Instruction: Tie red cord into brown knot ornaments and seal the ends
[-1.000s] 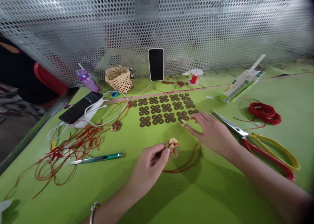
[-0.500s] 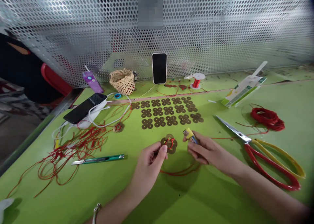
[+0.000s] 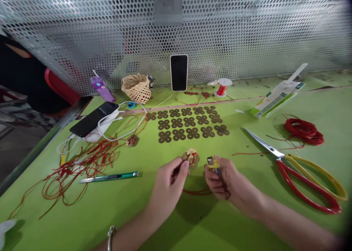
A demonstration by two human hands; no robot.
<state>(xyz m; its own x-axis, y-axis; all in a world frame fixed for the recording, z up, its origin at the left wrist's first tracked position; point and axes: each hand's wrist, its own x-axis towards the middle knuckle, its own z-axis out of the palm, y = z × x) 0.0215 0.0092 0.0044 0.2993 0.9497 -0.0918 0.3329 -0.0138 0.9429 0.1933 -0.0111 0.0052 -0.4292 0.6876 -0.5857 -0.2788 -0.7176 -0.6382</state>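
Observation:
Between thumb and fingers, my left hand (image 3: 172, 175) pinches a coin ornament (image 3: 194, 161), a ring of brass-coloured coins tied with red cord. My right hand (image 3: 224, 177) is closed round a yellow lighter (image 3: 213, 162), its metal top pointing up, thumb near the top. The lighter is a little to the right of the coins, apart from them; I cannot make out a flame. Red cord (image 3: 196, 192) hangs below, between the hands. Beyond them, coins in groups (image 3: 189, 122) lie in rows on the green table (image 3: 165, 229).
Scissors (image 3: 277, 155) and a red cord coil (image 3: 304, 130) lie right. At left are a utility knife (image 3: 110, 177), tangled red cords (image 3: 90, 163) and a dark phone (image 3: 95, 119). A basket (image 3: 136, 88), upright phone (image 3: 179, 73), thread spool (image 3: 222, 88) and drink carton (image 3: 277, 98) stand farther back.
My right hand has turned the lighter upright, and its thumb has risen towards the top. My left hand still holds the coin ornament, which looks brighter and slightly tilted. The view has shifted slightly.

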